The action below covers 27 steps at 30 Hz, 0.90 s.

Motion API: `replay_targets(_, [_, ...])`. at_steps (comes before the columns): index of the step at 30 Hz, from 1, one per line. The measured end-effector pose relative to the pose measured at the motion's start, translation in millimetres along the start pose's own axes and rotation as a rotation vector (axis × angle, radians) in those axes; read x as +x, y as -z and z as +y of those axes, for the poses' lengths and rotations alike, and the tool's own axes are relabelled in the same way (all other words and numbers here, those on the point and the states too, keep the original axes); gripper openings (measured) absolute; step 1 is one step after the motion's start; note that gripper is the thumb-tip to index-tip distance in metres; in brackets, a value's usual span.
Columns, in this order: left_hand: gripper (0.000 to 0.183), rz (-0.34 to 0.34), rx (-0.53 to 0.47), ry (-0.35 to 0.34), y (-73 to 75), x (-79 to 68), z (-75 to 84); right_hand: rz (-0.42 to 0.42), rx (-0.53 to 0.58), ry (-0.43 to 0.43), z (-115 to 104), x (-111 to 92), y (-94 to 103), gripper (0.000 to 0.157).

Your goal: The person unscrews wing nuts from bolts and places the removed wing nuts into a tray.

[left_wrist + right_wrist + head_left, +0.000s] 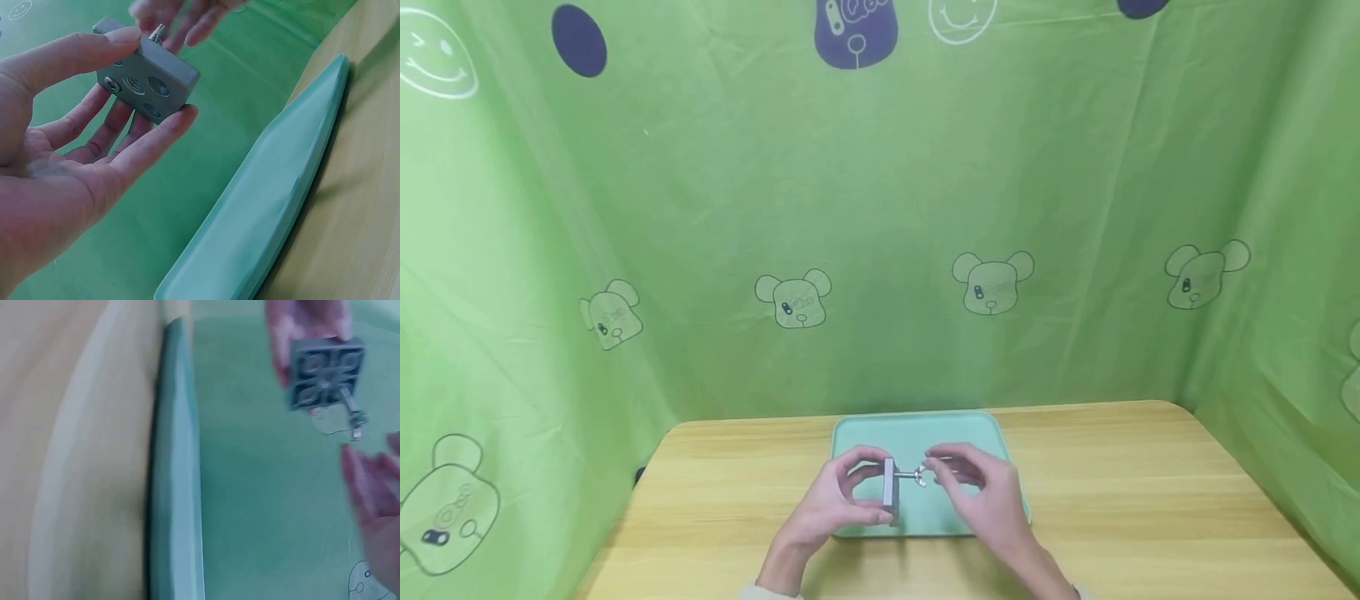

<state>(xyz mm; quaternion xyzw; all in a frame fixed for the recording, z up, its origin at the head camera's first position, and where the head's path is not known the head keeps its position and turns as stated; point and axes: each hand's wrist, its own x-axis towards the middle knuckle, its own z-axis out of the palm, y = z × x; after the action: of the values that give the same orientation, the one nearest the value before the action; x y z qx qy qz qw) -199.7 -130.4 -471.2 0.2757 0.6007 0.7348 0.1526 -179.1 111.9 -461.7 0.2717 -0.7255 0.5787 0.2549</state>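
Note:
My left hand (pixel 831 504) grips a small grey metal block (pixel 153 75) by its edges, thumb on one side and fingers on the other. Round holes and a screw head show on the block's face in the left wrist view. From its other face a threaded wing screw (pixel 912 475) sticks out toward my right hand (pixel 988 496). The right fingertips are right at the screw's wings, with the fingers loosely bent and not closed round them. In the right wrist view, blurred, a small gap shows between those fingertips and the wing end (pixel 356 428).
Below both hands a light green tray (pixel 857 429) lies on the wooden table (pixel 737 467). Green cloth (pixel 880 208) with printed bear heads and smiley faces hangs behind the table and along both sides.

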Motion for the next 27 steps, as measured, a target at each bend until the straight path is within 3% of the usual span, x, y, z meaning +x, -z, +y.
replay_targets(2, [0.069, 0.005, 0.024, -0.002, -0.9, 0.3, 1.0, -0.015, 0.117, -0.288, -3.1, -0.1, 1.2, 0.019])
replay_targets(4, [0.069, 0.003, 0.045, -0.005, -1.7, 0.7, 1.2, -0.048, 0.218, -0.523, -4.7, 0.3, 3.0, 0.026])
replay_targets(6, [0.069, -0.001, 0.062, -0.007, -2.7, 1.0, 1.3, -0.097, 0.279, -0.653, -4.5, 1.0, 4.9, 0.035])
replay_targets(8, [0.069, -0.006, 0.073, -0.009, -3.8, 1.2, 1.1, -0.142, 0.322, -0.724, -3.7, 0.7, 6.6, 0.040])
replay_targets(18, [0.068, -0.017, 0.109, 0.034, -6.7, 0.3, 1.3, -0.192, 0.380, -0.814, -5.3, 0.2, 7.5, 0.037])
replay_targets(24, [0.067, -0.017, 0.111, 0.036, -7.5, -0.3, 2.0, -0.207, 0.378, -0.801, -5.6, -0.4, 8.3, 0.038])
replay_targets(27, [0.067, -0.012, 0.109, 0.043, -7.6, -0.3, 2.0, -0.211, 0.341, -0.752, -6.0, -1.0, 8.6, 0.037])
